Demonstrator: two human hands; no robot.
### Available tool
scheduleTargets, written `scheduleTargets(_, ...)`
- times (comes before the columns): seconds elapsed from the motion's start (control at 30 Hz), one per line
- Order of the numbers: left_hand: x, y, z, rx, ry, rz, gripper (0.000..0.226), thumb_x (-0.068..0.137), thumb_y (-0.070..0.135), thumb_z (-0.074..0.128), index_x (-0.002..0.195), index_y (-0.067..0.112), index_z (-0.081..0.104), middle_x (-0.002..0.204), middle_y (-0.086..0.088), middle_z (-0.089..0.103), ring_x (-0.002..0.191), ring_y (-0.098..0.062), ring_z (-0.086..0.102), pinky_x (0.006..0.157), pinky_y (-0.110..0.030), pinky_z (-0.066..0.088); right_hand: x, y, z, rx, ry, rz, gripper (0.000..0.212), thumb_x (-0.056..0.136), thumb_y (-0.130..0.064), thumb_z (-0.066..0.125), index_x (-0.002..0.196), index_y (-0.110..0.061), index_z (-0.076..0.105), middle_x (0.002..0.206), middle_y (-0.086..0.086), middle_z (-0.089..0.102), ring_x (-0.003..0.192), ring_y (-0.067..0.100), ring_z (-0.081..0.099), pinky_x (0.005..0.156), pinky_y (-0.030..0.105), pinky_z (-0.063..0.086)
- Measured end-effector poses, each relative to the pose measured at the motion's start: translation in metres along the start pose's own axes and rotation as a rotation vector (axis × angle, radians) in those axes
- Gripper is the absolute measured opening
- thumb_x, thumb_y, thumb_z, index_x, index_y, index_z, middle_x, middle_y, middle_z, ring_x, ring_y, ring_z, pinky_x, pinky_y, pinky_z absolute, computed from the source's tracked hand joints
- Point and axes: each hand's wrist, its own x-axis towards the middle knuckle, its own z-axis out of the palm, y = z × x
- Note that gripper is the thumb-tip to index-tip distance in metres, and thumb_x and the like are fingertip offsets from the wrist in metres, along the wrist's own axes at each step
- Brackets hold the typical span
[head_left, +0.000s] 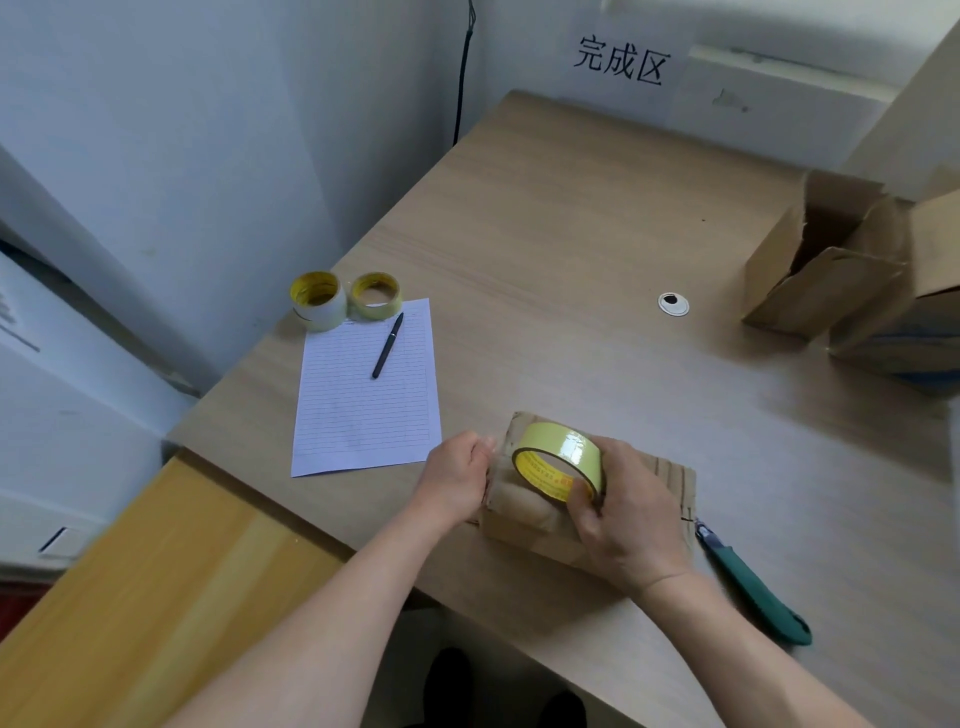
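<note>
White walls meet in a corner behind a pale wood-grain table, and a paper sign with black characters hangs on the far wall beside a dark cable.

Head view: a small cardboard box sits close to the table's near edge, between the two hands. The left hand is at the box's left side, its grip closed with the fingers curled against the upper left edge. The right hand has its grip closed on a yellow tape roll, thumb inside the core and fingers round the outer face. The roll stands on edge, tilted, on top of the box.

Just right of that hand, a green utility knife lies on the table. To the left of the box lies a lined sheet with a black pen resting on it. Two more yellow rolls, the taller one and the thinner one, stand side by side at the sheet's far edge. A round cable grommet is set in the tabletop, and open cardboard cartons stand at the far right. A yellow wooden surface adjoins the table at lower left.
</note>
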Motion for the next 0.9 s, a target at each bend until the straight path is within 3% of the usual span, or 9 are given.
scheduleTargets(0.3,0.003,0.003,0.007,-0.018,-0.173,-0.085,0.035,0.105,0.037,0.038,0.077,0.017,0.045,0.076,0.001,0.050,0.070,-0.013,0.047,0.056,-0.022,0.034,0.002,0.005,0.005,-0.086,-0.047,0.041,0.025,0.087,-0.040,0.054,0.107,-0.025,0.052,0.089,-0.005,0.058,0.072,0.021,0.055,0.062,0.038,0.048)
scheduleTargets(0.33,0.003,0.002,0.008,-0.055,-0.190,-0.127,0.030,0.104,0.039,0.039,0.086,0.017,0.050,0.083,0.000,0.054,0.073,-0.011,0.051,0.060,-0.021,0.040,0.002,0.005,0.006,-0.090,-0.046,0.043,0.025,0.086,-0.041,0.053,0.105,-0.025,0.052,0.088,-0.004,0.058,0.071,0.022,0.055,0.061,0.039,0.048)
scheduleTargets(0.4,0.004,0.000,0.009,-0.233,-0.099,-0.182,0.030,0.101,0.041,0.043,0.119,0.020,0.055,0.108,-0.002,0.062,0.099,-0.018,0.060,0.087,-0.032,0.052,0.001,0.004,0.006,-0.089,-0.049,0.037,0.025,0.085,-0.041,0.052,0.102,-0.023,0.052,0.085,-0.004,0.058,0.070,0.022,0.054,0.060,0.039,0.047)
scheduleTargets(0.47,0.008,0.009,0.015,-0.499,0.004,-0.133,0.036,0.102,0.040,0.043,0.135,0.032,0.052,0.133,0.001,0.059,0.124,-0.018,0.054,0.107,-0.041,0.045,0.002,0.004,0.005,-0.087,-0.035,0.038,0.021,0.084,-0.038,0.055,0.098,-0.022,0.051,0.083,-0.003,0.056,0.068,0.023,0.053,0.059,0.038,0.045)
scheduleTargets(0.57,0.007,0.026,0.021,-0.638,-0.091,0.003,0.034,0.106,0.027,0.041,0.136,0.023,0.056,0.135,0.008,0.057,0.124,-0.002,0.052,0.105,-0.018,0.040,0.004,0.004,0.005,-0.050,-0.052,0.076,0.022,0.083,-0.037,0.057,0.095,-0.019,0.053,0.082,-0.003,0.057,0.070,0.023,0.053,0.062,0.040,0.046)
scheduleTargets(0.63,0.007,0.026,0.024,-0.613,-0.111,0.056,0.030,0.105,0.021,0.041,0.129,0.022,0.059,0.129,0.004,0.061,0.121,-0.005,0.057,0.101,-0.015,0.043,0.004,0.005,0.002,0.019,-0.066,0.108,0.025,0.082,-0.043,0.054,0.092,-0.020,0.055,0.082,-0.006,0.057,0.072,0.020,0.052,0.063,0.041,0.046)
scheduleTargets(0.77,0.012,0.018,0.027,-0.472,-0.047,0.079,0.025,0.104,0.021,0.045,0.120,0.028,0.064,0.122,0.006,0.066,0.115,-0.006,0.059,0.093,-0.007,0.042,0.011,0.003,-0.020,0.430,-0.191,0.229,0.021,0.075,-0.037,0.071,0.089,-0.022,0.064,0.078,-0.007,0.065,0.074,0.010,0.058,0.064,0.032,0.047)
scheduleTargets(0.83,0.012,0.021,0.026,-0.397,-0.009,0.090,0.026,0.102,0.022,0.049,0.122,0.026,0.065,0.120,0.013,0.064,0.114,-0.001,0.056,0.087,0.002,0.037,0.017,0.007,-0.041,0.767,-0.273,0.297,0.023,0.068,-0.030,0.077,0.080,-0.014,0.065,0.073,0.009,0.067,0.072,0.015,0.061,0.065,0.032,0.045)
scheduleTargets(0.9,0.012,0.022,0.027,-0.338,0.005,0.109,0.028,0.102,0.022,0.050,0.126,0.022,0.065,0.120,0.017,0.060,0.115,0.003,0.051,0.084,0.007,0.031,0.020,0.017,-0.064,0.961,-0.304,0.336,0.033,0.068,-0.038,0.072,0.070,-0.008,0.057,0.062,0.018,0.058,0.066,0.025,0.060,0.064,0.035,0.043)
